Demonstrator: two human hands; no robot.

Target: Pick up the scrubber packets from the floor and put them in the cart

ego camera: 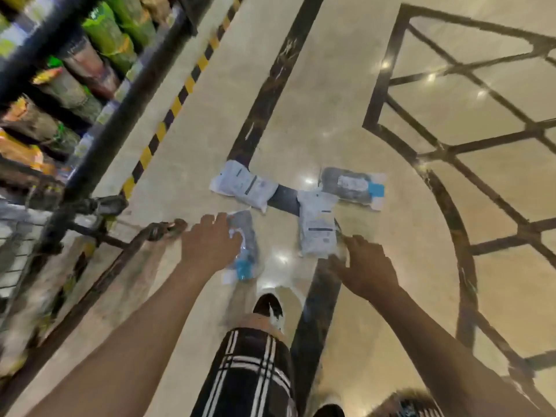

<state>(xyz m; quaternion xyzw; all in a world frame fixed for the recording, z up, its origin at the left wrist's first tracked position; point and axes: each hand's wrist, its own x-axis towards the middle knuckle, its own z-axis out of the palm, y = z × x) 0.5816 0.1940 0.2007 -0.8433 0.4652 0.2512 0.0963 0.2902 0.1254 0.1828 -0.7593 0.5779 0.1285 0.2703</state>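
Note:
Several scrubber packets lie flat on the glossy floor. A white one (245, 186) is at the back left and a dark one with a blue end (353, 186) at the back right. My left hand (210, 246) reaches down with its fingers straight over the left edge of a dark, blue-ended packet (245, 254). My right hand (368, 267) has its fingers spread at the near end of a white packet (317, 227). Motion blur hides whether either hand touches its packet. The black-framed cart (90, 164) stands to the left.
The cart's castor wheels (164, 229) sit just left of my left hand. Shelves of bagged goods (99, 34) run behind the cart, along a yellow-black floor stripe (180, 100). My leg and shoe (269, 307) are just below the packets. Open floor lies to the right.

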